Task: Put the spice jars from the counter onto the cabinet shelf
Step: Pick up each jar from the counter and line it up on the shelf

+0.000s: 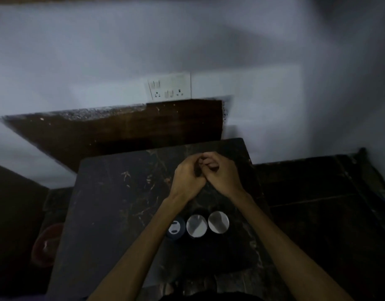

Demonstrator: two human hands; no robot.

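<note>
Surface [113, 213]: dark marbled slab with pale streaks, set against a grey wall.
Jars: three in a row near the front edge, touching or nearly so, seen from above, lying between the two forearms.
Left jar [176, 229]: dark blue, pale lid with dark slots; partly behind the left forearm.
Middle jar [196, 226]: pale shiny lid.
Right jar [218, 222]: pale shiny lid.
Left hand [188, 178]: fingers curled, meeting the right hand above the far part of the surface; whether it holds anything cannot be told.
Right hand [223, 173]: fingers curled against the left hand; contents likewise cannot be told.
Switchboard [169, 89]: white, on the wall, with switches and sockets.
Red object [46, 244]: rounded, dim, low at left of the surface.
</note>
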